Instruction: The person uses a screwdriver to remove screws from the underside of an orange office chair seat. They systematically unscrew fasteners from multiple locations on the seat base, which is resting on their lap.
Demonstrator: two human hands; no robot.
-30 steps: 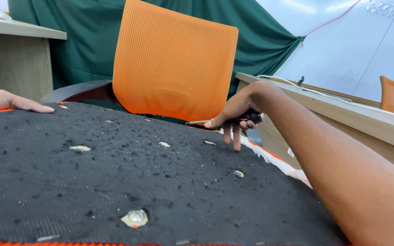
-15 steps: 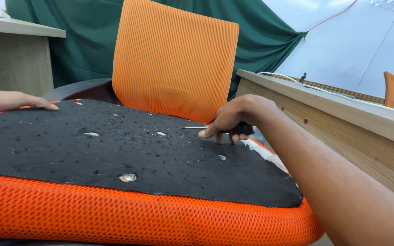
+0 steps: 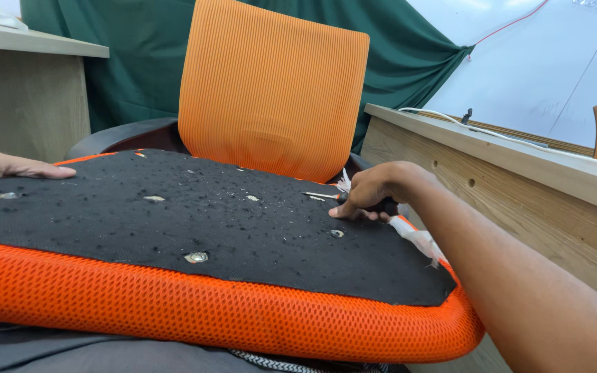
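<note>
An orange mesh seat cushion (image 3: pixel 174 304) lies upside down across the person's lap, its black fabric underside (image 3: pixel 209 221) facing up. The left hand (image 3: pixel 8 166) rests flat and released on the far left edge. The right hand (image 3: pixel 371 197) is clenched around a dark-handled screwdriver (image 3: pixel 354 202) at the right edge. The cushion looks light, padded yet stiff-based, and best gripped by its rim.

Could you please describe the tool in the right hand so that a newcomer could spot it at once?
Find the orange seat cushion with its black underside up. At its far right edge the right hand grips a screwdriver: a thin metal shaft on a dark handle, unlike the pale flecks around it.
</note>
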